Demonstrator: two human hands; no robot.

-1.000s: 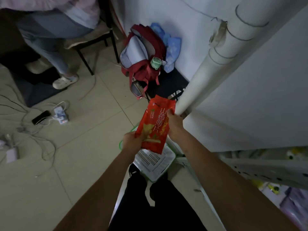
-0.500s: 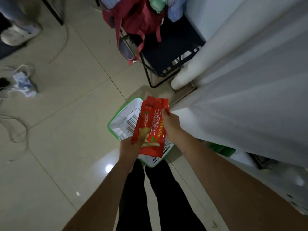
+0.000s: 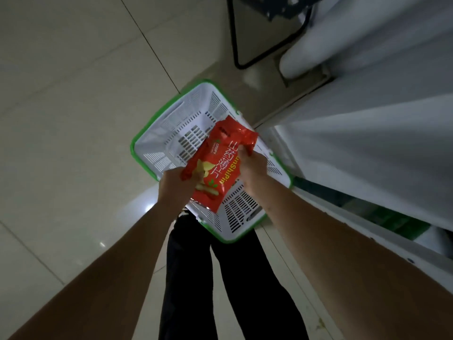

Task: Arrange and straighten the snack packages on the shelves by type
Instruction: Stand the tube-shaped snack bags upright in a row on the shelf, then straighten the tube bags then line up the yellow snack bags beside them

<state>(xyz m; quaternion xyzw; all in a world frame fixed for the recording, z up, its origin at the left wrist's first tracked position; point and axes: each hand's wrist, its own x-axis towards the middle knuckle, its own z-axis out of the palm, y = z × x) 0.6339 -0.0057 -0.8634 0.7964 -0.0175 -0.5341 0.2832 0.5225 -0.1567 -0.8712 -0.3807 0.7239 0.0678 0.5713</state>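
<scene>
A red snack bag (image 3: 220, 163) with yellow and white lettering hangs tilted between both my hands. My left hand (image 3: 176, 187) grips its lower left edge. My right hand (image 3: 252, 168) pinches its right side near the crumpled top. The bag is held above a white slotted basket (image 3: 171, 123) with a green rim that stands on the floor in front of my feet. No other packages show inside the basket.
A white shelf unit (image 3: 367, 143) rises on the right, with green items (image 3: 397, 224) on its low shelf. A black metal chair frame (image 3: 245, 57) and a white pipe (image 3: 306, 52) stand beyond the basket. Pale floor tiles (image 3: 73, 119) spread to the left.
The view has tipped down toward the floor and basket. Both hands have carried the red bag lower over the basket, and its top has bent to the right.
</scene>
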